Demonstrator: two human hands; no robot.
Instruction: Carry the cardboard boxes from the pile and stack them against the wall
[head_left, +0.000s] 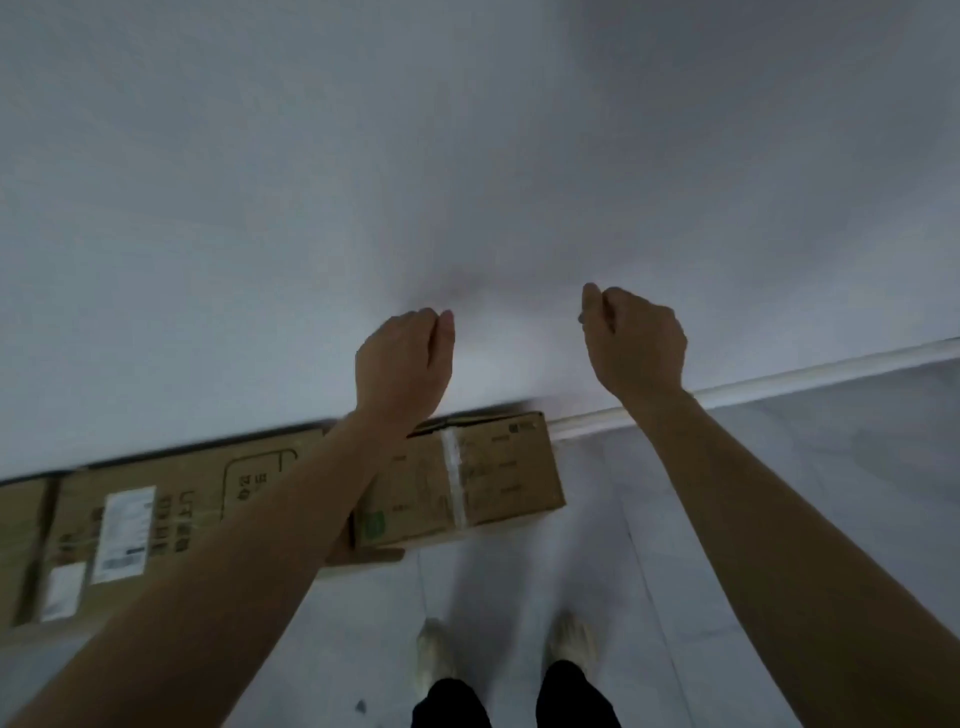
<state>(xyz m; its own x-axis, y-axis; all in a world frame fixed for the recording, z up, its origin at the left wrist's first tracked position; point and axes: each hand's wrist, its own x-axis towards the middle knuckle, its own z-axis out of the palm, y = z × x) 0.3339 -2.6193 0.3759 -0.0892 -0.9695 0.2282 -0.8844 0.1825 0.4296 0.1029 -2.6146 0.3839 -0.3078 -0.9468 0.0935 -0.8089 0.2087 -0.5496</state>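
Two cardboard boxes lie at the wall; both hands carry nothing.

A small brown taped cardboard box (498, 478) sits on the pale tiled floor (779, 493) against the white wall (467, 156). It touches the end of a long flat brown cardboard box (208, 499) with white labels; whether it rests partly on that box is unclear. At least two are placed, I judge, but the pile is out of view, so what remains cannot be told. The left hand (402, 358) and right hand (636, 340) are raised before the wall, well apart, arms outstretched, fingers loosely curled round nothing, backs toward the camera.
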